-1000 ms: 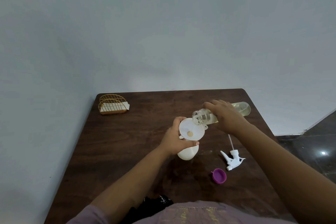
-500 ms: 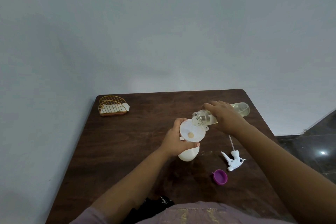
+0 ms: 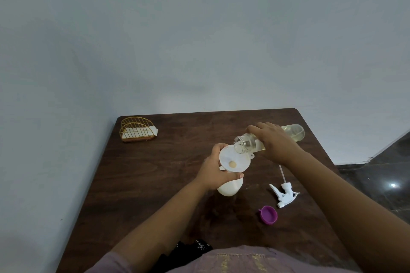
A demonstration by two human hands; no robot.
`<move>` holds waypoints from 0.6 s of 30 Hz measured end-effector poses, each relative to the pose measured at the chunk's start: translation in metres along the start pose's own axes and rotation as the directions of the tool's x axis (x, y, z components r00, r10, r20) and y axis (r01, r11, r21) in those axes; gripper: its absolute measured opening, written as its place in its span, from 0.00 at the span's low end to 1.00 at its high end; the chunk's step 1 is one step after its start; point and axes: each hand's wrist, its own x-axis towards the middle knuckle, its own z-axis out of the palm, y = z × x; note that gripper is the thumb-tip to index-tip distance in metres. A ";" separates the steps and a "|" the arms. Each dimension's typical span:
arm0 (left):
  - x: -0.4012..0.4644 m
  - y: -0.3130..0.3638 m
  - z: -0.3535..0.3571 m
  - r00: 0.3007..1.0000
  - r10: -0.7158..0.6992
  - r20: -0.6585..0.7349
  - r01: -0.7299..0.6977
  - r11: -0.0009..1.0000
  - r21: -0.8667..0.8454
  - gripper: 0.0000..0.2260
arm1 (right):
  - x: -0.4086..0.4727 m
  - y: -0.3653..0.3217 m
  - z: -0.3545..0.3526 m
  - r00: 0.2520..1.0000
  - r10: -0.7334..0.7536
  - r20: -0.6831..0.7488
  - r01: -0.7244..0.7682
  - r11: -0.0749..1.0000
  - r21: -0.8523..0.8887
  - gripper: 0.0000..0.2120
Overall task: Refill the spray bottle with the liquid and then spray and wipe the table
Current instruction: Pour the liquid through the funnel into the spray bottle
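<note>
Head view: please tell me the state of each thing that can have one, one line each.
spray bottle: upright, uncapped, funnel in its neck
funnel: seated on it, liquid at its hole
refill bottle: open, tipped over funnel
trigger sprayer: detached, lying on table
purple cap: off, on table
left hand: gripping spray bottle
right hand: gripping refill bottle

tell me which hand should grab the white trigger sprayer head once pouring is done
Right. The white trigger sprayer head lies just below the right hand, which holds the clear refill bottle. The left hand steadies the white spray bottle.

A gold wire napkin holder (image 3: pixel 138 129) sits at the far-left corner.
</note>
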 end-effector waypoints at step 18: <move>0.001 -0.001 0.000 1.000 -0.004 -0.001 0.004 1.000 0.014 0.38 | -0.003 0.001 -0.004 1.000 -0.006 -0.019 0.006 1.000 0.009 0.22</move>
